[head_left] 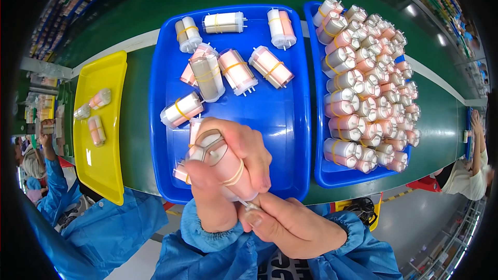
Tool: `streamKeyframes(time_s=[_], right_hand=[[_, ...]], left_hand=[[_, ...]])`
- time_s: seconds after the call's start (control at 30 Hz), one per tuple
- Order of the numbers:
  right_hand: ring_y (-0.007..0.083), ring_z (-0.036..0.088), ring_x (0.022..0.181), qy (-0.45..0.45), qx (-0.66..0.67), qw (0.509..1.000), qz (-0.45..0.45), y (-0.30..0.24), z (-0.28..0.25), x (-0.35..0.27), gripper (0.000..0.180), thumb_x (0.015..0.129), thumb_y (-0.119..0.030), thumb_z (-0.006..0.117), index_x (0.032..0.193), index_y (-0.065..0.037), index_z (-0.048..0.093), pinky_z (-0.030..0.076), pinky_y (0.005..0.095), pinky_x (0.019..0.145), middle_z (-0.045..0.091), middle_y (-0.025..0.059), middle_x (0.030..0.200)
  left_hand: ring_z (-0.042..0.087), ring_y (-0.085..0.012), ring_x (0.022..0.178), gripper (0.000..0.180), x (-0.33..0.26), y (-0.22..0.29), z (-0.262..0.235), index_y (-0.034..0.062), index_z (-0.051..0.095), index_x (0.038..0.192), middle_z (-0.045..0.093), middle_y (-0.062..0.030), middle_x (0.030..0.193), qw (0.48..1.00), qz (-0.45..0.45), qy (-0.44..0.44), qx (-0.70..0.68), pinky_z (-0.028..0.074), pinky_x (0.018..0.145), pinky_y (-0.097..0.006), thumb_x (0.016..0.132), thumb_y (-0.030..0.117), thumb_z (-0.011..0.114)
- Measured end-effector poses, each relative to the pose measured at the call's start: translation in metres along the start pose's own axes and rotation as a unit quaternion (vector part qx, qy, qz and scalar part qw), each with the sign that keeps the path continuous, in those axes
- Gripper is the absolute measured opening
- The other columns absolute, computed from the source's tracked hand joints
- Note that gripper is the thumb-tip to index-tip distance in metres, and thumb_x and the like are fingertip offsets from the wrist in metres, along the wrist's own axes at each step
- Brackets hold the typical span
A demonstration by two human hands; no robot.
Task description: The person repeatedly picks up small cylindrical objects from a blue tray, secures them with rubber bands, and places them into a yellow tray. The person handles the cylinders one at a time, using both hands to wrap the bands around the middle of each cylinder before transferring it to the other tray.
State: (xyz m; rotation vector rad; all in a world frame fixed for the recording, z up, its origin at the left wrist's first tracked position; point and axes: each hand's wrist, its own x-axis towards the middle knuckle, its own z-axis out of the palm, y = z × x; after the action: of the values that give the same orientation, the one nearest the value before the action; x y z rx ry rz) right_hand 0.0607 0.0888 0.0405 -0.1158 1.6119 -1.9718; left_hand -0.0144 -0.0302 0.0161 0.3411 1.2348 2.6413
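Note:
Over the blue tray's near edge, my left hand [253, 150] is wrapped around a bundle of pink, white and grey cylinders [228, 168] in a clear casing. Yellow rubber bands circle the bundle, and it tilts with one end up. My right hand [298, 226] is closed at its lower end, thumb and fingers pinching near a thin white prong [243, 203]. Exactly what sits between those fingertips is hidden. Behind my hands, several similar banded bundles [237, 71] lie loosely in the blue tray [275, 124]; one grey-and-white bundle [206, 77] rests on another.
To the right, a second blue tray [332, 180] carries tightly stacked bundles. A yellow tray [98, 171] at left holds a few small bundles [96, 130]. All stand on a green table [436, 129]. A blue-sleeved person [57, 176] is at far left, another person [467, 173] at far right.

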Motion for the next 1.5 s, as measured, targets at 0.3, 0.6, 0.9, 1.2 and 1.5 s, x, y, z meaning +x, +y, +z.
streamKeyframes(time_s=[0.3, 0.6, 0.9, 1.2, 1.5], right_hand=[[0.0217, 0.059, 0.053, 0.209, -0.255, 0.914, -0.237, 0.008, -0.014, -0.01, 0.035, 0.078, -0.019, 0.081, 0.098, -0.003, 0.055, 0.044, 0.0286, 0.045, 0.062, 0.0068, 0.073], [0.0204, 0.065, 0.084, 0.349, -0.336, 0.819, -0.308, 0.006, -0.021, 0.014, 0.065, 0.064, -0.021, 0.091, 0.117, 0.0, 0.06, 0.054, 0.0271, 0.064, 0.063, 0.0119, 0.1], [0.018, 0.069, 0.078, 0.365, -0.373, 0.798, -0.301, 0.007, -0.017, 0.011, 0.065, 0.061, -0.02, 0.09, 0.117, 0.002, 0.065, 0.058, 0.0267, 0.064, 0.066, 0.0104, 0.097], [0.017, 0.065, 0.076, 0.378, -0.376, 0.8, -0.275, 0.017, -0.013, 0.004, 0.073, 0.058, -0.024, 0.09, 0.121, 0.003, 0.064, 0.053, 0.027, 0.064, 0.067, 0.0115, 0.091], [0.0181, 0.064, 0.077, 0.379, -0.205, 0.868, -0.246, -0.001, -0.032, -0.005, 0.041, 0.074, -0.006, 0.08, 0.112, 0.004, 0.068, 0.05, 0.0278, 0.067, 0.067, 0.0129, 0.092]], left_hand=[[0.04, -0.0156, 0.05, 0.069, 0.002, 0.007, 0.004, 0.0032, 0.043, 0.13, 0.049, -0.0103, 0.071, 0.988, -0.142, 0.042, -0.045, 0.036, 0.049, -0.03, 0.099, 0.059, 0.016], [0.054, -0.0105, 0.077, 0.066, 0.0, 0.007, 0.002, 0.0027, 0.033, 0.139, 0.053, -0.0067, 0.094, 0.98, -0.197, -0.015, 0.008, 0.046, 0.06, -0.023, 0.097, 0.053, 0.042], [0.049, -0.0062, 0.066, 0.068, 0.001, 0.009, 0.021, -0.0039, 0.043, 0.133, 0.052, -0.0014, 0.083, 0.974, -0.169, 0.072, 0.133, 0.04, 0.056, -0.02, 0.096, 0.053, 0.042], [0.045, -0.0033, 0.07, 0.071, 0.002, 0.012, 0.016, -0.0003, 0.045, 0.132, 0.051, 0.002, 0.085, 0.967, -0.201, 0.001, 0.153, 0.035, 0.058, -0.017, 0.093, 0.059, 0.046], [0.054, -0.015, 0.108, 0.079, -0.002, 0.008, 0.014, -0.003, 0.029, 0.143, 0.054, -0.0082, 0.117, 0.985, -0.117, -0.007, 0.13, 0.043, 0.094, -0.03, 0.094, 0.056, 0.046]])
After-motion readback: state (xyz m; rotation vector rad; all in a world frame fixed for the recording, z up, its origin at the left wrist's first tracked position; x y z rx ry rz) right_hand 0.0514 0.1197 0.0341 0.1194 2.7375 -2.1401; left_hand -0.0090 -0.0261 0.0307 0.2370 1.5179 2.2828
